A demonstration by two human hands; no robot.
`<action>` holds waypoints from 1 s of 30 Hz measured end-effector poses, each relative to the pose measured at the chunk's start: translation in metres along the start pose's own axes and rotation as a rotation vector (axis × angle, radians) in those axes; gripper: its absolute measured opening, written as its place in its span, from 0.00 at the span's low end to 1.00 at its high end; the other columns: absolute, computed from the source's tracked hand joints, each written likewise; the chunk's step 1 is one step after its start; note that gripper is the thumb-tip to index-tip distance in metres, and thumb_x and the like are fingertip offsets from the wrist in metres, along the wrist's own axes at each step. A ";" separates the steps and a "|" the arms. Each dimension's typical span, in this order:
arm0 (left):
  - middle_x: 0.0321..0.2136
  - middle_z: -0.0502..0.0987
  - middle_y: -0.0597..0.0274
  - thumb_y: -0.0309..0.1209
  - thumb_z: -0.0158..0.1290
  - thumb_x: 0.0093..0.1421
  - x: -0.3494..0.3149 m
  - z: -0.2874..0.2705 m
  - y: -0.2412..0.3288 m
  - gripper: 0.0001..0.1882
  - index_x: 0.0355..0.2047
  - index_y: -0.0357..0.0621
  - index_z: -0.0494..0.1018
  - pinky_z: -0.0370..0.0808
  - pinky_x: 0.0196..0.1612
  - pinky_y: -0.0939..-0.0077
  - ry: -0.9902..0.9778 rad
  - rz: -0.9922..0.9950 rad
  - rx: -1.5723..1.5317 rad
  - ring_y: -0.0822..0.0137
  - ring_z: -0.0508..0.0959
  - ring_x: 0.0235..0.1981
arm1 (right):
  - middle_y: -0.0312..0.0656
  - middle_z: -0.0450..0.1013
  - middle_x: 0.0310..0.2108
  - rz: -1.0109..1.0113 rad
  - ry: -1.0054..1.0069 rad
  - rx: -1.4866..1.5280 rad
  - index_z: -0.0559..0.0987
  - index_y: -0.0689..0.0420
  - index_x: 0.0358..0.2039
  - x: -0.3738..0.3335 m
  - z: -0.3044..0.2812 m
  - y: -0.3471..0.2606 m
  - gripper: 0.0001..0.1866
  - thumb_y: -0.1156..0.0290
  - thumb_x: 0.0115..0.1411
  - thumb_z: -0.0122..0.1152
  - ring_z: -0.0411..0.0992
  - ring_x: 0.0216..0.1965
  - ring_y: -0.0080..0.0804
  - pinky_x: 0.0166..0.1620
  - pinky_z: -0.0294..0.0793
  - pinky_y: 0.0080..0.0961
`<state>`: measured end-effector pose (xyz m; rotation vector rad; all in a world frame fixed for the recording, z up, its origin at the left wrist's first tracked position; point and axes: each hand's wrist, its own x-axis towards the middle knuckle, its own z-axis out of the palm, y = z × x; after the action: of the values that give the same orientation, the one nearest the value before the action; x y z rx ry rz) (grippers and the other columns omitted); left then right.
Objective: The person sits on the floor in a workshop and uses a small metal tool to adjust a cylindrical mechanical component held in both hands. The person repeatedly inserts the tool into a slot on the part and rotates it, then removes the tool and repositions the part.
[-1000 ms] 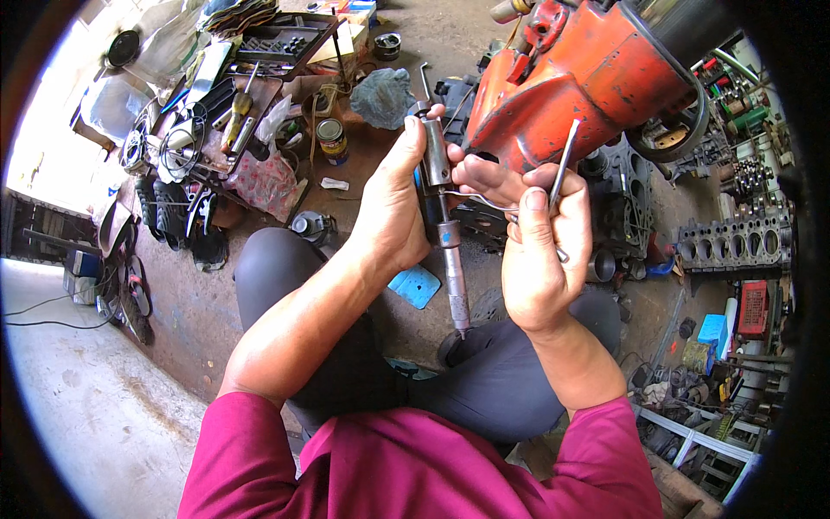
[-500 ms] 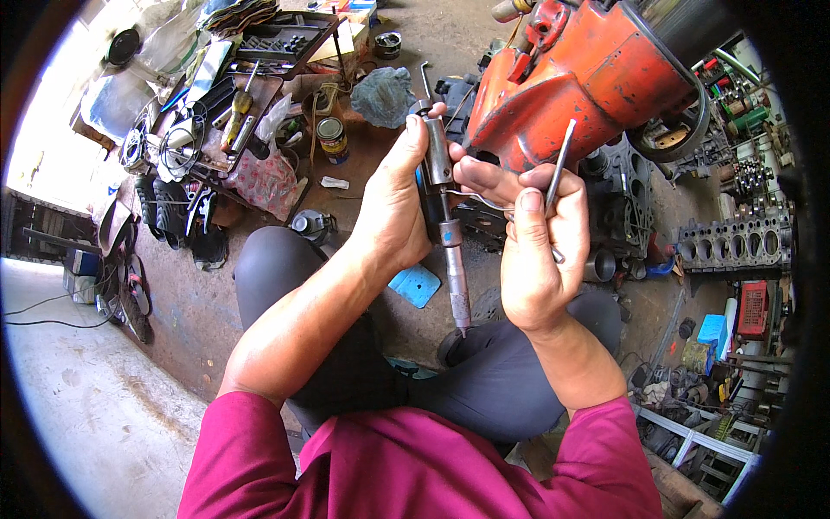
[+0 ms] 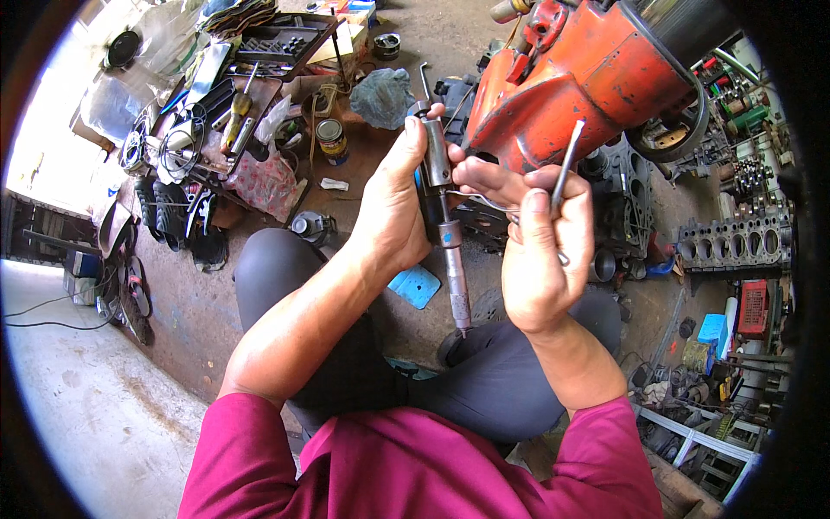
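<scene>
My left hand is wrapped round a long metal tool, its thumb along the shiny cylinder at the top. Below the cylinder a narrow shaft runs into a longer grey barrel that tapers to a point near my lap. A thin bent rod sticks up beyond the hand. My right hand pinches a slim metal rod with a flattened tip, pointing up and away. From the right fingers a thin bent wire reaches across to the shaft, just under the cylinder. Its far end is hidden.
A large orange metal housing stands beyond my right hand. Engine blocks lie at the right, near a red crate. At the left are a tool tray, a screwdriver, a tin and sandals.
My right hand has shifted slightly to the right, and the flat-tipped rod has tilted a little more that way. My left hand and the long tool have barely moved.
</scene>
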<state>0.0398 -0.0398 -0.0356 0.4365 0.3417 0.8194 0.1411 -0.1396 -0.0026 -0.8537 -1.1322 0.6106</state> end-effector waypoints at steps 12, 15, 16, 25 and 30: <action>0.30 0.75 0.63 0.53 0.49 0.66 -0.003 -0.003 0.030 0.34 0.65 0.48 0.59 0.72 0.24 0.83 -0.174 0.187 0.313 0.74 0.76 0.26 | 0.29 0.69 0.22 0.631 -0.183 -0.206 0.79 0.64 0.40 -0.001 -0.005 -0.025 0.10 0.70 0.68 0.56 0.66 0.22 0.13 0.26 0.64 0.14; 0.29 0.76 0.62 0.53 0.50 0.66 -0.005 -0.003 0.035 0.35 0.66 0.46 0.58 0.72 0.24 0.83 -0.254 0.222 0.430 0.74 0.76 0.26 | 0.32 0.71 0.20 0.571 -0.178 -0.236 0.81 0.63 0.41 -0.004 -0.003 -0.023 0.11 0.69 0.68 0.54 0.66 0.20 0.13 0.23 0.62 0.13; 0.29 0.77 0.62 0.51 0.51 0.66 -0.005 -0.003 0.036 0.35 0.66 0.44 0.58 0.73 0.24 0.83 -0.296 0.235 0.447 0.74 0.76 0.27 | 0.33 0.72 0.19 0.547 -0.180 -0.243 0.81 0.63 0.42 -0.005 -0.004 -0.022 0.12 0.69 0.68 0.53 0.66 0.18 0.13 0.21 0.61 0.12; 0.41 0.76 0.55 0.51 0.60 0.59 -0.032 -0.005 0.047 0.40 0.62 0.35 0.63 0.73 0.43 0.74 -0.489 0.604 1.150 0.67 0.76 0.38 | 0.43 0.68 0.16 -0.352 -0.325 -0.770 0.78 0.68 0.38 -0.016 -0.005 -0.020 0.11 0.79 0.55 0.64 0.69 0.15 0.37 0.19 0.67 0.33; 0.28 0.76 0.58 0.55 0.58 0.59 -0.037 -0.004 0.045 0.44 0.62 0.33 0.59 0.72 0.34 0.77 -0.471 0.664 1.126 0.70 0.75 0.28 | 0.42 0.68 0.17 -0.095 -0.177 -0.449 0.80 0.62 0.37 -0.020 0.002 -0.019 0.06 0.77 0.60 0.62 0.65 0.14 0.32 0.20 0.63 0.28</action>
<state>-0.0134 -0.0393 -0.0116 1.8347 0.1818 1.0739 0.1324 -0.1654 0.0032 -1.1354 -1.4938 0.3599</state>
